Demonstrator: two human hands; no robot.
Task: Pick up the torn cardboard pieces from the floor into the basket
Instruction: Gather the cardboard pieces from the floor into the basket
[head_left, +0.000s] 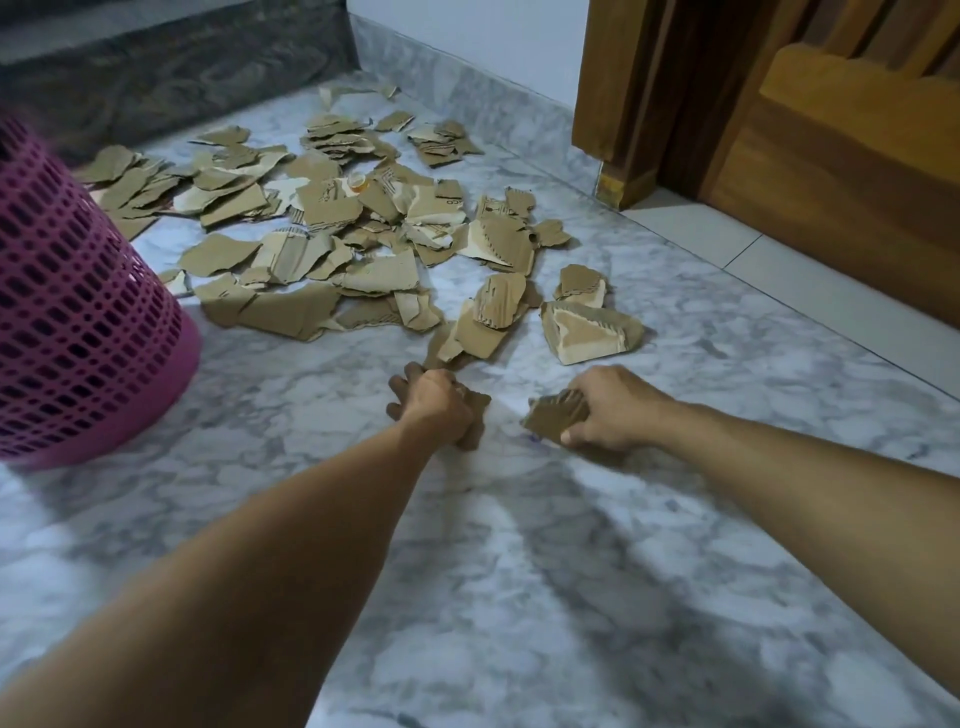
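Head view: torn cardboard pieces (332, 228) lie scattered on the marble floor (519, 571), beside the pink basket (78, 322) at left. Left hand (436, 408) fingers curl around one piece; right hand (608, 410) fingers grip another piece (553, 418).

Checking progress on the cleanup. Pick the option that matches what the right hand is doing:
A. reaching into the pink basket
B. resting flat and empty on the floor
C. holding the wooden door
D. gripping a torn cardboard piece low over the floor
D: the right hand has its fingers curled round a torn cardboard piece just above the marble floor, far from the pink basket at the left.
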